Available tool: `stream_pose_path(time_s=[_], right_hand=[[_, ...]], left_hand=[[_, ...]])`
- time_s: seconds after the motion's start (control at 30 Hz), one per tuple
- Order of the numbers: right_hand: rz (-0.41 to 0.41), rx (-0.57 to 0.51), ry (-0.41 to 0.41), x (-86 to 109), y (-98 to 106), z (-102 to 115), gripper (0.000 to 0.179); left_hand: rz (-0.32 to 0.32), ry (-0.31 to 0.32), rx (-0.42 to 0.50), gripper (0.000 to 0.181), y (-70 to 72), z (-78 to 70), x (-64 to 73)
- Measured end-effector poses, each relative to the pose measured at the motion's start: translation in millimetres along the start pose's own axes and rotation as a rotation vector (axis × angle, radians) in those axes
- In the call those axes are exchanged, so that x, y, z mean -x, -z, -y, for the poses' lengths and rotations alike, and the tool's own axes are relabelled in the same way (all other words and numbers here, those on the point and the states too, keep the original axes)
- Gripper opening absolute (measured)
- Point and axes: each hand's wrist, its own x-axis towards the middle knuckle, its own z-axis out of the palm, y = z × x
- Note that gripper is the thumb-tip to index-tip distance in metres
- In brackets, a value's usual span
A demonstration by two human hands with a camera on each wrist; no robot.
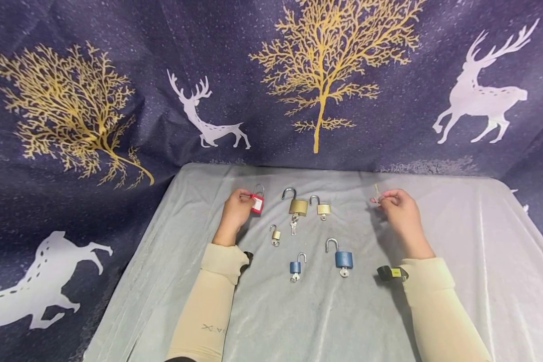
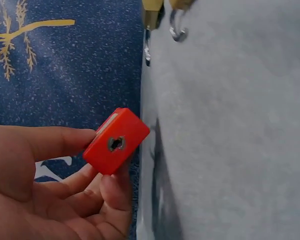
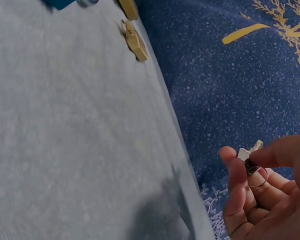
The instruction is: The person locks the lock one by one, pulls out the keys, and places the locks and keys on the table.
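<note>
In my left hand a red padlock with a white label is pinched between thumb and fingers, its shackle pointing away from me. The left wrist view shows the underside of this padlock with a bare keyhole facing the camera. Off to the right, my right hand pinches a small key above the cloth. A thin ring hangs by the key in the right wrist view, partly hidden by fingers. The two hands are far apart.
Between the hands lie a large brass padlock, a medium brass padlock, a small brass padlock, a small blue padlock and a larger blue padlock. Their shackles stand open, with keys at their bases. Grey cloth covers the table.
</note>
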Motion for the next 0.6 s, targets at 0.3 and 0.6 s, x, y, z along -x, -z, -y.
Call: stream_pose_path(time_s=[0.3, 0.6], right_hand=[[0.021, 0.017, -0.003, -0.8, 0.6, -4.0, 0.024], [0.01, 0.015, -0.003, -2.1, -0.3, -6.6, 0.027]], left_hand=[[0.019, -0.032, -0.154, 0.028, 0.4, 8.7, -1.2], [-0.052, -0.126, -0.348, 0.026, 0.7, 16.4, -5.6]])
